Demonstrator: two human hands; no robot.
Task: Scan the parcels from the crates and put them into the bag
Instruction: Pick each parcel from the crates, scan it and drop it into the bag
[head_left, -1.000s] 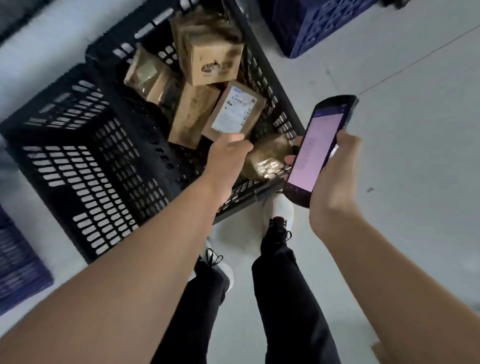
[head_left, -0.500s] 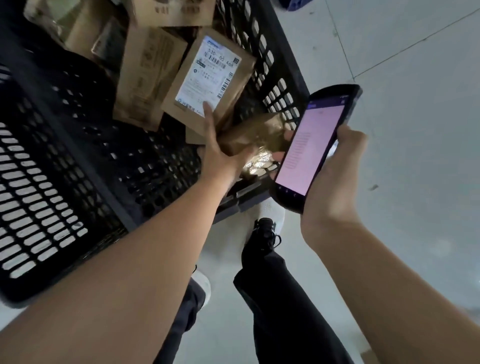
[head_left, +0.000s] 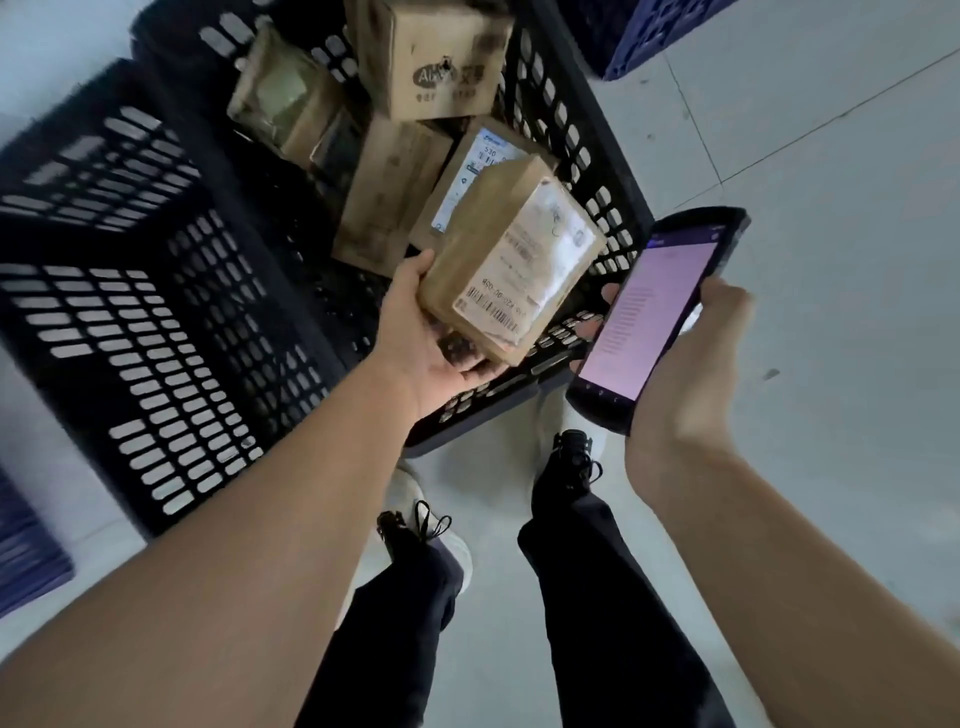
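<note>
The left hand (head_left: 415, 332) holds a brown parcel (head_left: 511, 265) above the near edge of the black crate (head_left: 171, 291), fingers curled under its lower end and thumb along its left side. The parcel's white shipping label (head_left: 524, 270) faces up, with a barcode at its lower edge. The right hand (head_left: 685, 374) grips a dark handheld scanner (head_left: 657, 317) just to the right of the parcel; its screen glows pink and is tilted toward the camera, with the thumb on the right edge and fingertips showing at the left edge. More parcels lie in the crate: a cardboard box (head_left: 431, 57) at the far end, a flat packet with a white label (head_left: 483, 171) partly behind the held parcel, and a plain brown packet (head_left: 389, 192) beside it. The crate stands on a pale floor (head_left: 831, 156). A blue crate (head_left: 628, 31) stands at the top right. No bag is in view.
</note>
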